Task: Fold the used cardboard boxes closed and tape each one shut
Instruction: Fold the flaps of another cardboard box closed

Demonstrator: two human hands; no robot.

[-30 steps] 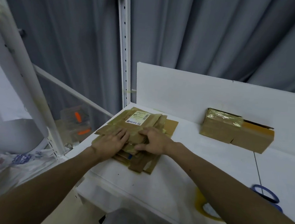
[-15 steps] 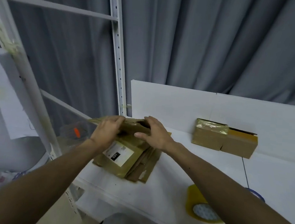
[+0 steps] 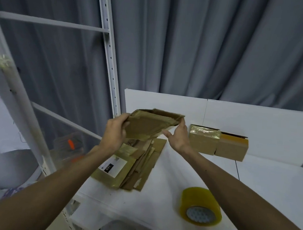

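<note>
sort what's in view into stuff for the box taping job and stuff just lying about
For the job: flat box held by left hand and right hand; stack of flat boxes; tape roll; taped box at the back.
Lying about: clear bin with orange bits; shelf frame; grey curtain.

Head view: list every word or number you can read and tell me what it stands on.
"031": white on a black patch of the white label, on top of the stack of flattened boxes.
Small print elsewhere on that label: too small to read.
Dark print on the cardboard sheet under the held box: blurred, unreadable.
</note>
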